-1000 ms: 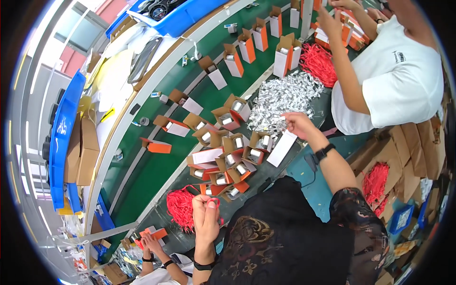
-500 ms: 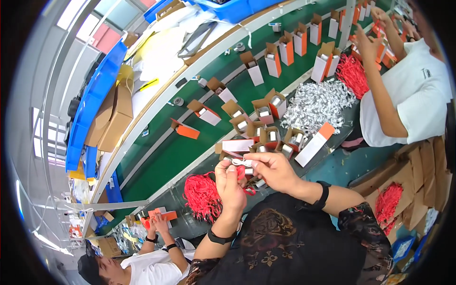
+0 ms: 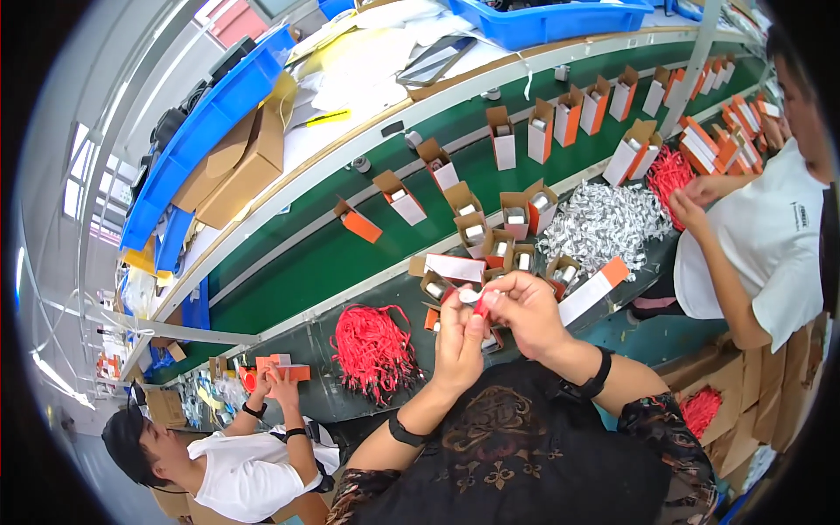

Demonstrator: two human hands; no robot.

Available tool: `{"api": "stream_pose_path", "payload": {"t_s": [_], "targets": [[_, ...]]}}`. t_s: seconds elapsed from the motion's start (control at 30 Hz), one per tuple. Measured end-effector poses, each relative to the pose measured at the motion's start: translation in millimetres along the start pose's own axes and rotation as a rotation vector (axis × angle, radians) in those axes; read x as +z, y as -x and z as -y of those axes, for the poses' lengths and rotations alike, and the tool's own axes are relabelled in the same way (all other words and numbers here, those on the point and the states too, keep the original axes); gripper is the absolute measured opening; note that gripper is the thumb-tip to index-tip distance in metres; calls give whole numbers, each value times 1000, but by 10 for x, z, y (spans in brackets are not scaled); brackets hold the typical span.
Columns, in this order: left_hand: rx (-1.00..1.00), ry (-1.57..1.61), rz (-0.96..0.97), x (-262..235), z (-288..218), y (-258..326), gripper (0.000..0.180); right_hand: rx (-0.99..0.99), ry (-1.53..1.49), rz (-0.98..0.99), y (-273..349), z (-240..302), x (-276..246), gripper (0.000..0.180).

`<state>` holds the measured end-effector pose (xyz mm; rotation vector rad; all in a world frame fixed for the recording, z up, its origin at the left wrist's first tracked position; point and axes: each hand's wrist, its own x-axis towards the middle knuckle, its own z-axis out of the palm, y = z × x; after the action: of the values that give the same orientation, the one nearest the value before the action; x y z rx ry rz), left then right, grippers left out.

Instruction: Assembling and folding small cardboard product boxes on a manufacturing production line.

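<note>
Above the bench my left hand (image 3: 458, 343) is closed, thumb and fingers pinching a small white coiled cable (image 3: 469, 296). My right hand (image 3: 530, 317) meets it there, its fingertips closed on a red cord (image 3: 480, 306) beside the cable. Fingers partly hide both pieces, and I cannot tell whether they are joined. Just beyond my hands stand open white-and-orange boxes (image 3: 473, 234) with white cylindrical items inside. A heap of red cords (image 3: 374, 352) lies left of my left hand. To the right is a pile of small white-and-silver pieces (image 3: 604, 219).
A green conveyor belt (image 3: 297, 262) carries several open boxes. A metal-framed shelf (image 3: 325, 147) with blue bins (image 3: 560, 24) runs above it. One co-worker (image 3: 254, 464) sits at left, another (image 3: 744, 236) at right beside a second red heap (image 3: 669, 181). Cardboard (image 3: 744, 372) stands at lower right.
The view has shifted, so the bench scene sits differently. My hands have drawn closer together, and the white cable is now more covered. The right co-worker's hands have lowered.
</note>
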<state>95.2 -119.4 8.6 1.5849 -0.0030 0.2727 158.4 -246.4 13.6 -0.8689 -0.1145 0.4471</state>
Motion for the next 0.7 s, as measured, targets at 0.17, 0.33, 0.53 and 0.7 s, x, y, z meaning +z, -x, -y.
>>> {"api": "stream_pose_path", "payload": {"t_s": [0.17, 0.33, 0.53, 0.7], "targets": [[-292, 308, 122, -332, 49, 100, 21, 278, -252, 136, -1, 348, -178, 12], [-507, 340, 85, -357, -140, -26, 17, -266, 1319, 466, 87, 508, -132, 9], [-642, 1061, 234, -179, -107, 76, 11, -586, 1033, -16, 37, 366, 0, 8], [-573, 632, 507, -442, -150, 33, 9, 334, 587, 868, 66, 667, -60, 7]]}}
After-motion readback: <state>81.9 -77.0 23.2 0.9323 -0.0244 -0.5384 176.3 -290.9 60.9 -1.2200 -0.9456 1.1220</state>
